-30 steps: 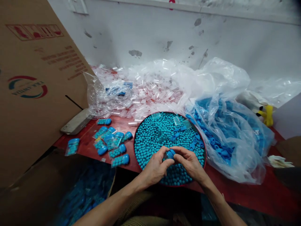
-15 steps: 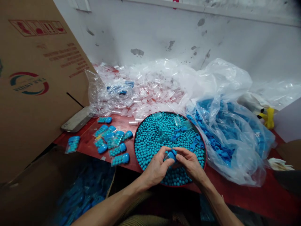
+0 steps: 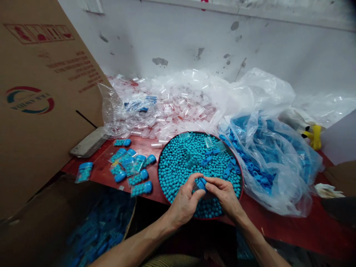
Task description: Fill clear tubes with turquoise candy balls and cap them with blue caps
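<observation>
Over a round red-rimmed tray of blue beads, my left hand is closed around a small clear container with a blue cap. My right hand pinches the cap end from the other side, with thumb and forefinger pressed to it. My fingers hide much of the container, so I cannot tell what is inside. Loose blue caps and some clear pieces lie on the beads. Several capped packs of beads rest on the red table to the left.
Clear plastic sleeves are heaped behind the tray. A clear bag of blue caps stands at the right. On the left are a large cardboard box and a grey flat object. Below the edge lies a container of blue items.
The view has shifted slightly. Both hands stay together over the tray, and the right fingers have moved a little on the cap of the container.
</observation>
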Action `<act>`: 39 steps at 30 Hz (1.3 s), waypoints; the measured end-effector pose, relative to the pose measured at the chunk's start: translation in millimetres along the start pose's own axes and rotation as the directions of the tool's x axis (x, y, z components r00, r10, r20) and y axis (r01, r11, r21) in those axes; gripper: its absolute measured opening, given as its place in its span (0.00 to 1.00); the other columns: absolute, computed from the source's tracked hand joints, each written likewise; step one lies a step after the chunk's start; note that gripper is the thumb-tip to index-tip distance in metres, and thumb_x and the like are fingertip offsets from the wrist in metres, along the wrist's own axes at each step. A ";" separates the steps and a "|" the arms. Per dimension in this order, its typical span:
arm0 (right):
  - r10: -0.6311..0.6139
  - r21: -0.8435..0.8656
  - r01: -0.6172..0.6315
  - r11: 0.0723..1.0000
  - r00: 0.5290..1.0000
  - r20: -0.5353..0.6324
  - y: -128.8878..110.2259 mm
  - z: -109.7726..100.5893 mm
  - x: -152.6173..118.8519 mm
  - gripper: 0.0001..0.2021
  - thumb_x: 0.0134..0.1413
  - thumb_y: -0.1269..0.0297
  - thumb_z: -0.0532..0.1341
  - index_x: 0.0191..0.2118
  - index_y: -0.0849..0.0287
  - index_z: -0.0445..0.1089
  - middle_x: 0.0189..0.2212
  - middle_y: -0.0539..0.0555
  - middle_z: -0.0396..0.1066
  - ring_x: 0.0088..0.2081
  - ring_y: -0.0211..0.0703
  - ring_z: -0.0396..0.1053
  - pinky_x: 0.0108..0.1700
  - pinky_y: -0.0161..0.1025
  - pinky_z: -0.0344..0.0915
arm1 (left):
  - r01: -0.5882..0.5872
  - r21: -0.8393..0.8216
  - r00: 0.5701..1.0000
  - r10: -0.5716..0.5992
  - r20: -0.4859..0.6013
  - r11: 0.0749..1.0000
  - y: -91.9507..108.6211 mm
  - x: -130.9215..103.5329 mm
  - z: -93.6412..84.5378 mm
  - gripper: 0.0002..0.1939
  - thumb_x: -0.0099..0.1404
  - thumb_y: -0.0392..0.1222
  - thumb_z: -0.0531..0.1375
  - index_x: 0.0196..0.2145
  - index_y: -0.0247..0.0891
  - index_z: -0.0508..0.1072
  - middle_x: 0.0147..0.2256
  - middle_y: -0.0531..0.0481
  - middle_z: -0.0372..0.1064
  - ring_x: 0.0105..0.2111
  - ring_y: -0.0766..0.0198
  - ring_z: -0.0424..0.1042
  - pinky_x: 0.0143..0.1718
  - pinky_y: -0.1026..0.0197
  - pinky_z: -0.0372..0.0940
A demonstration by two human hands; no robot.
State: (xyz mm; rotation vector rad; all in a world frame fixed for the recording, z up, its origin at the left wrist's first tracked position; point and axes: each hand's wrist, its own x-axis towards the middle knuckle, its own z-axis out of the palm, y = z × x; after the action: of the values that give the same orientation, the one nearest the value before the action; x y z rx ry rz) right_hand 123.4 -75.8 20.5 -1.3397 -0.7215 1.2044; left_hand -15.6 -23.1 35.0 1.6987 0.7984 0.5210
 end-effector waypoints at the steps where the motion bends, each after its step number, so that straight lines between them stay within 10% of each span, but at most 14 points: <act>1: 0.006 0.002 -0.006 1.000 1.000 -0.021 0.2 1.0 -1.1 0.10 0.39 0.61 0.64 0.33 0.55 0.74 0.28 0.50 0.73 0.27 0.38 0.68 0.28 0.35 0.68 | -0.004 0.022 1.000 0.004 0.001 1.000 -0.9 -0.5 0.4 0.17 0.59 0.37 0.51 0.47 0.40 0.59 0.24 0.56 0.58 0.25 0.69 0.59 0.29 0.66 0.55; 26: -0.111 -0.219 0.116 0.969 0.993 0.039 -3.6 -3.9 -7.7 0.11 0.47 0.61 0.59 0.37 0.57 0.71 0.32 0.52 0.73 0.33 0.41 0.70 0.35 0.37 0.68 | -0.060 0.049 0.997 0.057 0.056 0.997 -4.9 -0.9 -2.2 0.18 0.59 0.38 0.52 0.47 0.38 0.55 0.29 0.54 0.61 0.29 0.67 0.62 0.33 0.64 0.58; 32: -0.348 -0.584 0.381 0.717 0.921 0.174 -6.5 -4.1 -17.4 0.17 0.49 0.61 0.56 0.46 0.58 0.65 0.41 0.56 0.69 0.42 0.45 0.67 0.44 0.42 0.64 | -0.040 -0.060 0.999 0.041 0.023 0.997 1.9 2.8 0.0 0.17 0.60 0.38 0.50 0.48 0.41 0.59 0.27 0.55 0.60 0.26 0.69 0.59 0.32 0.65 0.57; 36: -0.363 -0.755 0.414 0.509 0.898 0.248 -4.8 9.9 -23.0 0.40 0.36 0.60 0.64 0.56 0.64 0.49 0.49 0.64 0.61 0.46 0.55 0.63 0.42 0.46 0.65 | 0.020 -0.194 0.998 -0.030 -0.048 0.981 1.0 8.1 3.8 0.16 0.59 0.37 0.50 0.46 0.39 0.61 0.31 0.53 0.62 0.30 0.68 0.61 0.36 0.65 0.58; 39: -0.411 -0.805 0.401 0.437 0.885 0.218 1.0 18.9 -19.6 0.35 0.39 0.65 0.60 0.55 0.64 0.48 0.46 0.65 0.62 0.43 0.53 0.66 0.39 0.46 0.67 | 0.075 -0.250 0.996 -0.086 -0.034 0.965 -1.6 9.9 4.8 0.12 0.59 0.39 0.51 0.42 0.38 0.61 0.29 0.54 0.61 0.29 0.69 0.61 0.33 0.66 0.58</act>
State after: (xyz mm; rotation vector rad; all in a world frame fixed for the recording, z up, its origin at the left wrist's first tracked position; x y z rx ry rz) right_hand 100.0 -88.0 27.2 -1.7738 -1.6602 0.3930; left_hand -5.9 -18.7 31.6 1.4220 0.7955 0.5793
